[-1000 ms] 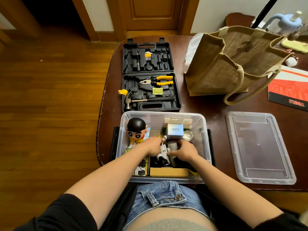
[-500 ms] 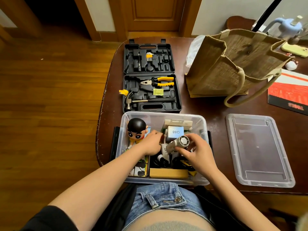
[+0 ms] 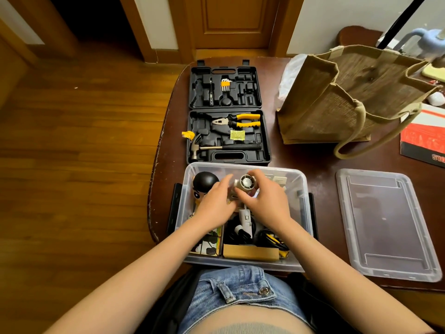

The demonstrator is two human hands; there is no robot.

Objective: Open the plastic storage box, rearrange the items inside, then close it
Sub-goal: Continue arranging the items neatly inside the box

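Head view: you are gripping the small fan [image 3: 246, 183] with your right hand [image 3: 266, 203], left hand [image 3: 215, 201] flat beside; it risks snagging cables [image 3: 237, 233] inside the storage box [image 3: 304, 186]

Your single head-worn wide-angle view, looking forward and steeply down, close over the counter [image 3: 313, 162], floor at left, door ahead
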